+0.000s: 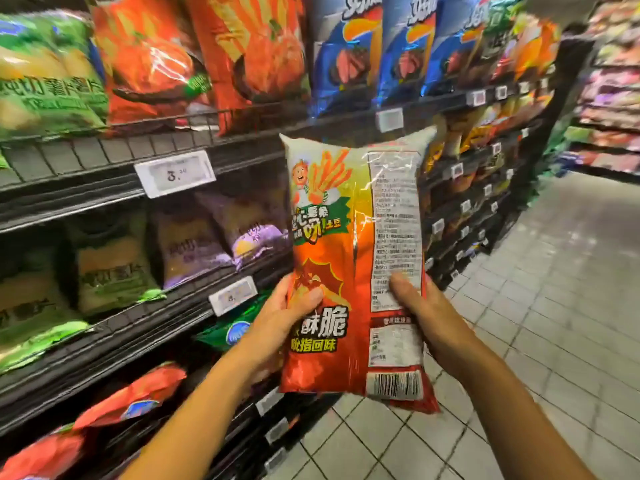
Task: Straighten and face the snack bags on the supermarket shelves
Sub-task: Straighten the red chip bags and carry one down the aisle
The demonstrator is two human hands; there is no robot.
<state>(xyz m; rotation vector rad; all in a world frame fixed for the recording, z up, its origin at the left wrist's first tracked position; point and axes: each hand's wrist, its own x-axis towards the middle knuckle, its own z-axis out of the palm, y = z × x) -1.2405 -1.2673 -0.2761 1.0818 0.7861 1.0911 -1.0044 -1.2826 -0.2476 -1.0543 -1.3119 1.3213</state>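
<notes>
Upright, orange snack bag (349,258) gripped by left hand (277,327) and right hand (426,313), back-panel barcode showing, shelf tag (175,173) reading "3."

Pale tiled floor (519,341), dark shelving (86,199).

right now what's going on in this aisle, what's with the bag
A person stands in a snack aisle holding one orange-red snack bag upright in front of the shelves. The left hand grips its lower left edge and the right hand grips its lower right side, thumbs on the face turned to the camera. That face shows the back seam, printed text panel and barcode, so it is the bag's back. The bag is off the shelf and not yet placed.
</notes>
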